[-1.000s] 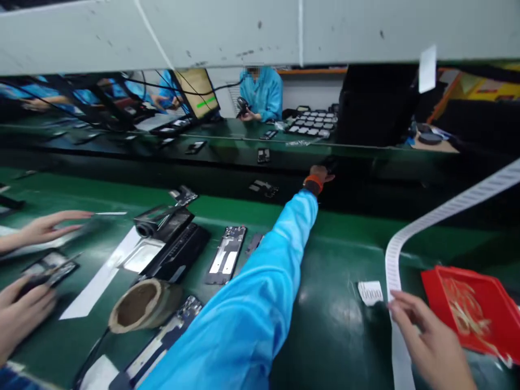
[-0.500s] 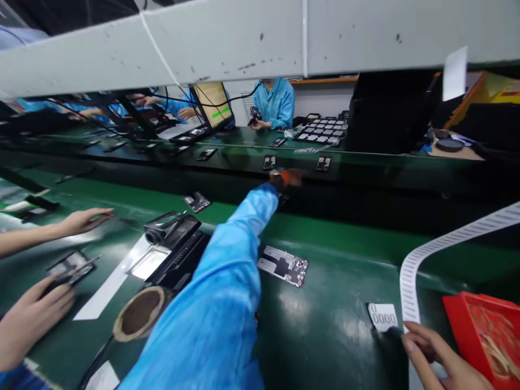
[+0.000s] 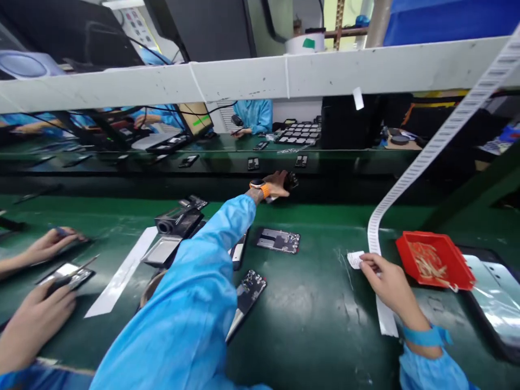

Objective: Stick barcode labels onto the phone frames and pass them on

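Observation:
My left hand [image 3: 278, 183], with an orange-banded watch, reaches far forward over the dark channel. Its thumb and fingers close around the edge of a small dark phone frame [image 3: 291, 180]. On the right, my right hand [image 3: 388, 281], wearing a blue wrist strap, pinches a small white printed label [image 3: 356, 260] beside the strip of labels [image 3: 400, 187]. Between my arms, an opened phone with a bare circuit board [image 3: 279, 240] lies flat on the green mat. Another opened phone [image 3: 251, 295] rests partly behind my blue sleeve.
A red tray [image 3: 436, 260] holds thin tan strips, beside pale phone panels [image 3: 498, 298]. A co-worker's hands [image 3: 36, 319] hold a tool over a phone at left. A black device [image 3: 179, 219] stands beside my left sleeve. A white shelf beam [image 3: 244, 76] crosses overhead.
The view has tilted up and turned right. My left hand, blurred before, now has the phone frame at its fingers. My right hand has come further into view with the label.

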{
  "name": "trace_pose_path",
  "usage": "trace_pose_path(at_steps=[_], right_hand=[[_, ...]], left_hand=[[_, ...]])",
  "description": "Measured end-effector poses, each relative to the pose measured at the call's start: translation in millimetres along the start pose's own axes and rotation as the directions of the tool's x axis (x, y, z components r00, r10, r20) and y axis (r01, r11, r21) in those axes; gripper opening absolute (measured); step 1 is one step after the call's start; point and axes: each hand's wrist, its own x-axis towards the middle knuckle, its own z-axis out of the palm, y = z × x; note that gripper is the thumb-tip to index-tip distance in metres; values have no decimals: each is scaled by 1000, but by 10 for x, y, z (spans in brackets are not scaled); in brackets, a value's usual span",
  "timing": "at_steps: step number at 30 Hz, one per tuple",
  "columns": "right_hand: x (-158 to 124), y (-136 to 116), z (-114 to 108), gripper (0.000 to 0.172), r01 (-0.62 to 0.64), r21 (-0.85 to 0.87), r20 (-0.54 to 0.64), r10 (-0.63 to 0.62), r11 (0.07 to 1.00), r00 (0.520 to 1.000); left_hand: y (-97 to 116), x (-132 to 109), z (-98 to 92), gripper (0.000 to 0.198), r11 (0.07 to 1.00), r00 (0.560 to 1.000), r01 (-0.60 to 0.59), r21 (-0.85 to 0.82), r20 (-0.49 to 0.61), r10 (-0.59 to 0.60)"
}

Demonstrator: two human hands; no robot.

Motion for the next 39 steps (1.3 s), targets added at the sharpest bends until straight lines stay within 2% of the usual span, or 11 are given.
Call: trace_pose_path(at_steps=[2, 6, 9, 11, 13, 16, 19, 22, 28, 33, 39], right_hand=[[-16, -72, 88, 34, -34, 220, -11, 38, 975, 999], [-10, -182, 216, 60, -38, 656, -89, 128, 754, 988], [34, -139, 180, 55, -105, 709, -112, 258, 698, 960], [53, -89, 123, 53, -103, 731, -129, 284, 675, 950], [63, -56, 75, 52, -57, 764, -155, 269, 642, 950], [72, -37, 58, 47, -46, 796, -146, 266, 604, 953], [72, -30, 93, 35, -51, 745, -192, 288, 665, 938], [54, -14, 125, 35, -34, 569, -271, 226, 822, 936], [-9, -14, 7, 33, -26, 239, -346, 111, 971, 932], [-42, -110, -47, 11, 209, -111, -341, -235, 972, 910], [-51, -137, -13, 20, 252, -210, -328, -310, 945, 892]], left_hand=[[321, -254, 474, 67, 996, 994, -82, 32, 73, 80], [997, -1090, 1591, 84, 948, 938, -308, 75, 192, 289], [1295, -1491, 1942, 80, 971, 949, -218, 96, 253, 188], [1300, -1509, 1918, 88, 982, 906, -187, -21, 382, 180], [1190, -1438, 1800, 96, 958, 808, -113, -264, 536, 243], [986, -1410, 1693, 98, 806, 721, 192, -560, 638, 271], [887, -1547, 1860, 89, 607, 777, 418, -676, 613, 147], [920, -1702, 2152, 46, 441, 847, 503, -744, 526, -79], [1016, -1635, 2181, 15, 121, 767, 625, -771, 579, -276], [1028, -1529, 1961, 14, 121, 776, 622, -774, 587, -231], [1017, -1548, 1946, 30, 142, 762, 646, -750, 627, -162]])
